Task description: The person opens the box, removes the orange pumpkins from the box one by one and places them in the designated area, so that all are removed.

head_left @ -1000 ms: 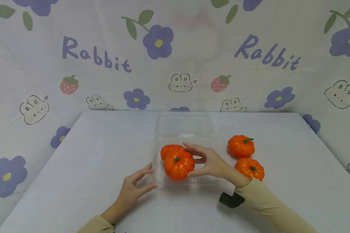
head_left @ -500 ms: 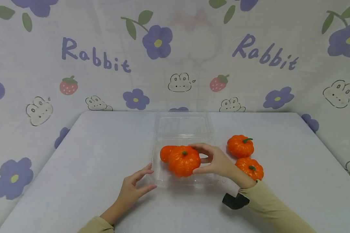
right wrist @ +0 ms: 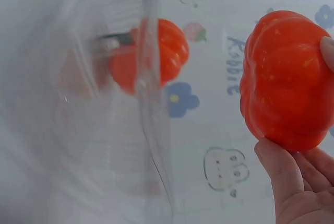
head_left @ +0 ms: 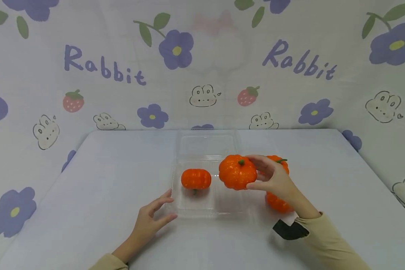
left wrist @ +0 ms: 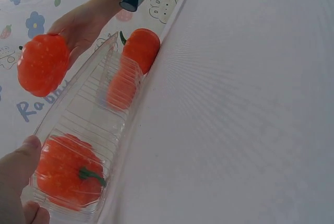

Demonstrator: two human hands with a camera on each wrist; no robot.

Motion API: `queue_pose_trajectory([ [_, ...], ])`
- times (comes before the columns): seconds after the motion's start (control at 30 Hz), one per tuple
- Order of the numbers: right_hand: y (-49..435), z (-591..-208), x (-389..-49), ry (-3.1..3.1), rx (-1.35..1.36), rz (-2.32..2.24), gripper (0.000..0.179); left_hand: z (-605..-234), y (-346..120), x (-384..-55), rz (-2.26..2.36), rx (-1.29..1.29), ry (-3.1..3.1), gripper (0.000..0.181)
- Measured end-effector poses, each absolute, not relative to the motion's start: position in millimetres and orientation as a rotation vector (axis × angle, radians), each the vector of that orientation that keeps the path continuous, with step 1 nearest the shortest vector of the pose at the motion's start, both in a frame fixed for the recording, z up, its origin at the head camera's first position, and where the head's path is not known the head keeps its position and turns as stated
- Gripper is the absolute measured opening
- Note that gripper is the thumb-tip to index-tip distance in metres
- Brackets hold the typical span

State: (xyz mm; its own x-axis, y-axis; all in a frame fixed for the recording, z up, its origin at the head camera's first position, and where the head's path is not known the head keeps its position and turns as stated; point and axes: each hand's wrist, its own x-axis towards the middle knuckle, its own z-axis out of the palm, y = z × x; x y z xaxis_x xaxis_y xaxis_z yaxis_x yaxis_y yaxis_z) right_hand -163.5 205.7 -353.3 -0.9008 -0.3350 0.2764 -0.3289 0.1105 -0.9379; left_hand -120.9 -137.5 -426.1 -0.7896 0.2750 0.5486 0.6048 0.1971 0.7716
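Observation:
My right hand (head_left: 273,182) holds an orange toy pumpkin (head_left: 237,173) with a green stem, thumb at its near side and fingers at the far side. In the right wrist view, this pumpkin (right wrist: 287,80) is raised beside the clear wall of the box. Another pumpkin (head_left: 196,179) lies tipped on its side in the left part of the open clear plastic box (head_left: 227,202), its stem toward the front. My left hand (head_left: 152,215) is at the box's left side, thumb and fingers spread apart with their tips right at the wall. In the left wrist view, the thumb (left wrist: 30,153) overlaps the box edge.
Two more pumpkins stand right of the box, one farther back (head_left: 283,165) and one nearer (head_left: 278,203), both partly behind my right hand. The clear lid (head_left: 207,144) lies folded back behind the box. A patterned cloth (head_left: 121,93) hangs behind the white table (head_left: 128,161).
My right hand has lifted the held pumpkin and carried it rightward, away from the pumpkin in the box, which now shows fully. The left hand has stayed at the box's left side.

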Motion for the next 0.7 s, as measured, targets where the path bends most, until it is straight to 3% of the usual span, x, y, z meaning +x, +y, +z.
queue_pose_trajectory([
  [0.7,279,-349,-162,2.654,-0.487,-1.961,0.057,-428,-142,-124,-1.649,-0.825,-2.162,0.041],
])
